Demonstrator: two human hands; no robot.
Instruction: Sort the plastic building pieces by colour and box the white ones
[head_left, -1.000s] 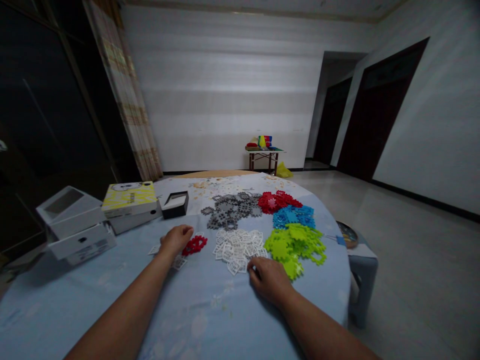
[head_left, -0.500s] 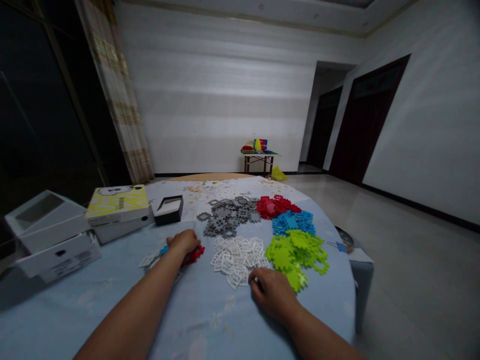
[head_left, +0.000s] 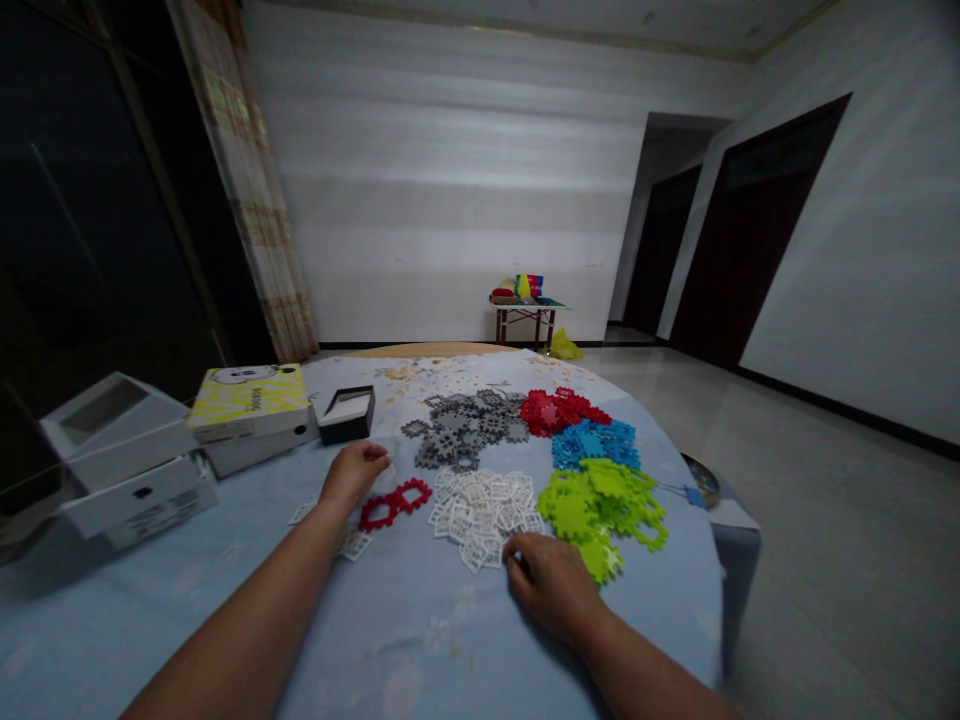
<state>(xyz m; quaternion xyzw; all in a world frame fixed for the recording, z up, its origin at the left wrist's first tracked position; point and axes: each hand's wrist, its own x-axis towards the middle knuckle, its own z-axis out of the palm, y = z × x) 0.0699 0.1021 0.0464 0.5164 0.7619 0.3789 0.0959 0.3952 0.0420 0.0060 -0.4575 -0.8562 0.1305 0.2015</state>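
My left hand (head_left: 354, 478) is closed in a pinch above the cloth. A small pale piece (head_left: 385, 477), blurred, shows at its fingertips, probably a white lattice square. Just below that hand lie two red gear-edged rings (head_left: 394, 503) side by side. White lattice squares (head_left: 352, 544) peek out around my left forearm, which hides part of that spot. My right hand (head_left: 555, 588) rests with curled fingers at the near edge of the white lattice square pile (head_left: 484, 510). Whatever its fingers hold, if anything, is hidden. Bright green gear pieces (head_left: 596, 508) lie right beside it.
Farther back are heaps of grey gear pieces (head_left: 472, 425), red ones (head_left: 559, 412) and blue ones (head_left: 596, 443). On the left stand a black open box (head_left: 347, 415), a yellow box (head_left: 251, 405) and white boxes (head_left: 127, 440). A chair (head_left: 739, 560) adjoins the table's right edge.
My left hand has lifted off the red rings and shifted slightly up and left, uncovering them. A pale piece now shows at its fingertips. My right hand stays by the white pile.
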